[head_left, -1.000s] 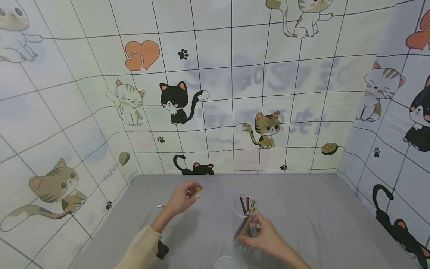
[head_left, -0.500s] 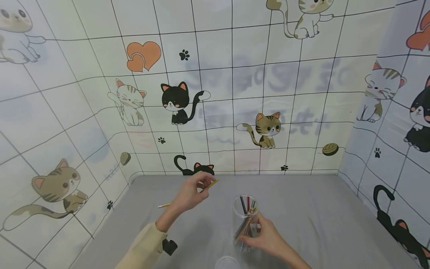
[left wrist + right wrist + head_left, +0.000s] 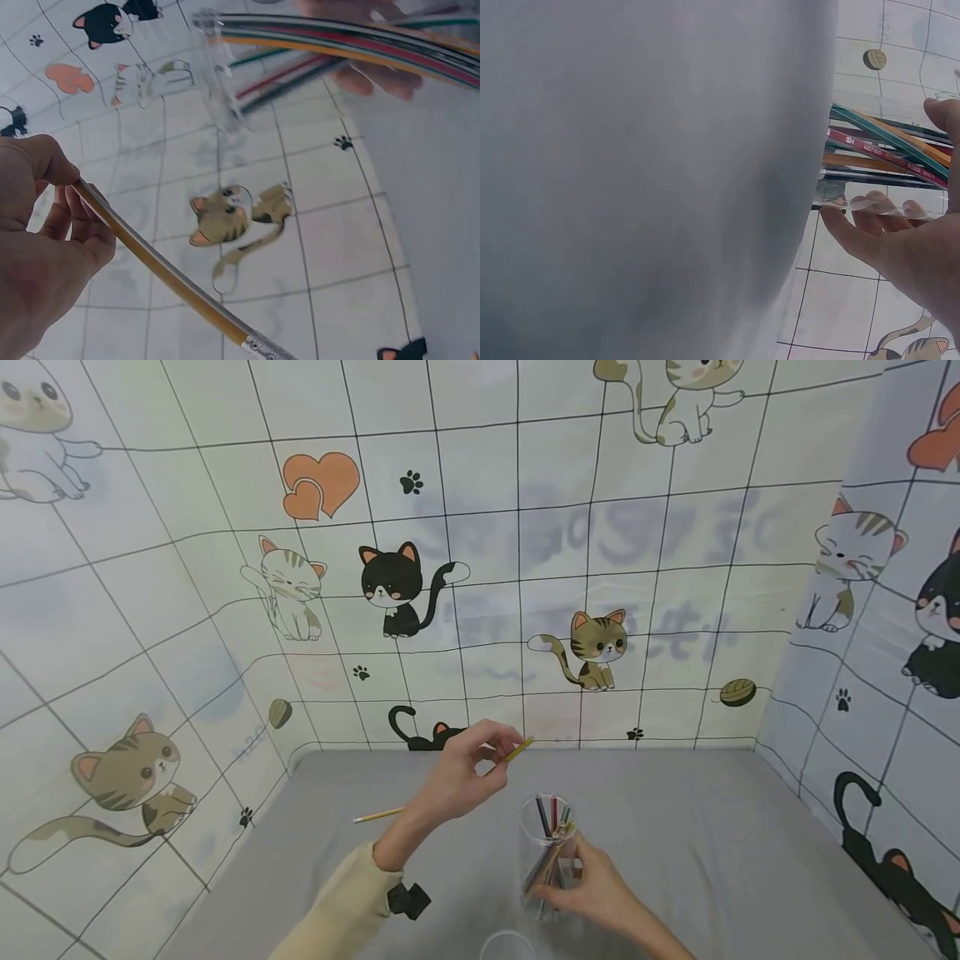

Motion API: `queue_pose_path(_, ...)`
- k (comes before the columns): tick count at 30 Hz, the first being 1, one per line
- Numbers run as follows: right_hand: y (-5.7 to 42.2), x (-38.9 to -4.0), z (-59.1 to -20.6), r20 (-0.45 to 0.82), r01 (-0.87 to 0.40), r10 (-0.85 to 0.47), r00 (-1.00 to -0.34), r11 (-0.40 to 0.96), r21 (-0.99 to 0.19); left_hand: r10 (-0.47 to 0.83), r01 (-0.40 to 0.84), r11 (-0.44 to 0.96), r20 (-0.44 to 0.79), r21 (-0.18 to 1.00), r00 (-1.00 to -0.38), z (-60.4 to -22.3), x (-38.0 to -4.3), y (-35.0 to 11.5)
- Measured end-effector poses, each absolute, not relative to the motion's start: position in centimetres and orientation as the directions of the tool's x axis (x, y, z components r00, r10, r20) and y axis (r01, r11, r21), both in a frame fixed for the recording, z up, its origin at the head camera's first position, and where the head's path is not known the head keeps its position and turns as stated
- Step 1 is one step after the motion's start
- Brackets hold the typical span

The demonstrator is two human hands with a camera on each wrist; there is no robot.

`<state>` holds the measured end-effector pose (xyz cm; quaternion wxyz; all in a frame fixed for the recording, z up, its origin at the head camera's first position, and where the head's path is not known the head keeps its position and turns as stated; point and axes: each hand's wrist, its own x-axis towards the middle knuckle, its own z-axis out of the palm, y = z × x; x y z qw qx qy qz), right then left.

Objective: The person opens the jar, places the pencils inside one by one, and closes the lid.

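Observation:
My left hand (image 3: 467, 770) pinches a yellow pencil (image 3: 161, 262) between thumb and fingers, raised above the far part of the table. In the left wrist view the pencil slants down to a metal ferrule at its lower end. A clear cylindrical container (image 3: 529, 852) stands upright to the right, holding several pencils (image 3: 889, 146) in red, green, orange and dark colours. My right hand (image 3: 596, 885) grips the container's lower right side, its fingers curled round the wall. A second yellow pencil (image 3: 377, 815) lies on the table behind my left forearm, partly covered by it.
A round clear lid-like piece (image 3: 507, 946) sits at the near edge of the grey tabletop (image 3: 690, 827). White cloth walls (image 3: 480, 552) printed with cats and grid lines enclose the table at the back and both sides. A black wrist device (image 3: 408, 902) hangs by my left cuff.
The left hand has lifted the yellow pencil off the table and carried it right and up, towards the container. The other yellow pencil stays put. The right hand keeps its hold on the container.

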<state>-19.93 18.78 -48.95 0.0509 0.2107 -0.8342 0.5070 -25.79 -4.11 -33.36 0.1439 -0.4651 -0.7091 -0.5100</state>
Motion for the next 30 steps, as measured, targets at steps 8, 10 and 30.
queue_pose_path(8, 18.9, -20.0, -49.0, 0.295, -0.397, -0.296, -0.909, 0.387, -0.832, 0.506, 0.835, -0.087, 0.746, 0.543, -0.432, -31.3, -24.7, -1.4)
queue_pose_path(10, 18.9, -20.0, -49.1, 0.302, -0.402, -0.298, -0.906, 0.381, -0.832, 0.487, 0.85, -0.12, 0.776, 0.513, -0.4, -31.1, -24.5, -0.7)
queue_pose_path(30, 19.2, -19.8, -48.8, 0.347, -0.465, -0.363, -0.865, 0.318, -0.826, 0.402, 0.825, -0.355, 0.868, 0.44, -0.29, -31.1, -22.9, 4.3)
